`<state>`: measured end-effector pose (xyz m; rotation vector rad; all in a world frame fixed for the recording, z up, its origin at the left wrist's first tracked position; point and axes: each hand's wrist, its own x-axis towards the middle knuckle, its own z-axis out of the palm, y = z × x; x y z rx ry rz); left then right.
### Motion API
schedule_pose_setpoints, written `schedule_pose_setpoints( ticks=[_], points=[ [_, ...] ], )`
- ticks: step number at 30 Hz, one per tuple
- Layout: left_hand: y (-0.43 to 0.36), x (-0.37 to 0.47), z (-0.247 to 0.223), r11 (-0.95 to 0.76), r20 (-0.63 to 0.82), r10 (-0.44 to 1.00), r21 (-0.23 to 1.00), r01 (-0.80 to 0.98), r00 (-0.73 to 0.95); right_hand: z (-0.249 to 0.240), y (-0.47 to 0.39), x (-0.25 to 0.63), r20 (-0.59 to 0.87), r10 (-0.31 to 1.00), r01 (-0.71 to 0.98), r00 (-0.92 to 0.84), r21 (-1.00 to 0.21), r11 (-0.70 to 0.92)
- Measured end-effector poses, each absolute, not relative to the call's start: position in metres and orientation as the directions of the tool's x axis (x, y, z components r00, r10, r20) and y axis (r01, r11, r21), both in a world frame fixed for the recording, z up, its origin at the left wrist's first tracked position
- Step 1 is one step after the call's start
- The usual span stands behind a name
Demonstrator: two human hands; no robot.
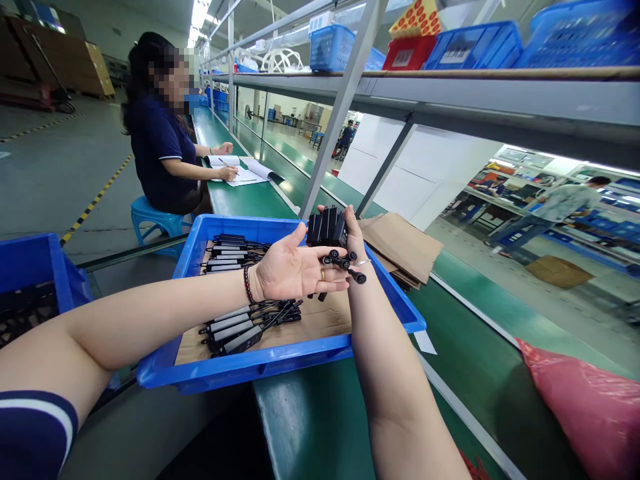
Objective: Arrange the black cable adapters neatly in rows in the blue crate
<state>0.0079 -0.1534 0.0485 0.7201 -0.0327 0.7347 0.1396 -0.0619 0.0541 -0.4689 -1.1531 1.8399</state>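
Where visible, green bench beneath shelf.

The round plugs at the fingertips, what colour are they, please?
The plugs are black, clearest in the head view.

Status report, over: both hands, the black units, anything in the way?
Right hand gripping several black units above blue tray. Left hand open, palm up, connectors at its fingers. Left forearm across view, hiding part of the tray.

A grey floor lies beneath ceiling lights.
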Motion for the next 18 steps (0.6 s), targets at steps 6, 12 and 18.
schedule_pose_setpoints(
  ticks=[6,12,18],
  points=[
    [-0.152,0.008,0.047,0.412,0.169,0.612,0.765,-0.494,0.772,0.057,-0.057,0.146,0.257,0.875,-0.520,-0.411,-0.854,0.006],
    [-0.150,0.013,0.039,0.001,0.051,0.910,0.992,-0.126,0.411,0.062,-0.047,0.158,0.423,0.887,-0.605,-0.186,-0.760,0.236],
    [-0.137,0.006,0.041,-0.340,0.339,0.940,0.939,0.052,0.034,0.061,-0.059,0.134,0.516,0.820,-0.433,-0.246,-0.816,0.383]
  ],
)
